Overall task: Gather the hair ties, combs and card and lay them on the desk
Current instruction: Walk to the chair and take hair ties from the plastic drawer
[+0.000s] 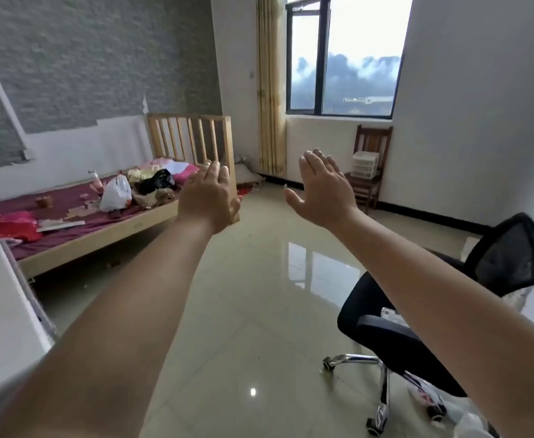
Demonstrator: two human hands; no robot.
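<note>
Glossy tiled floor [253,311]; pale wooden bed frame [101,238]; black mesh-backed chair [509,257] on chrome legs; rough grey wall covering [85,58].

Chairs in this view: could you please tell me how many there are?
2. A black office chair stands on the tiled floor at lower right, under the right arm. A wooden chair stands below the window, holding a small white drawer unit. Others could be out of frame.

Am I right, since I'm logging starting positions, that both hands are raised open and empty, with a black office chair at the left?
Not quite: in the head view the office chair is at the right. Both the left hand and right hand are open and empty.
</note>
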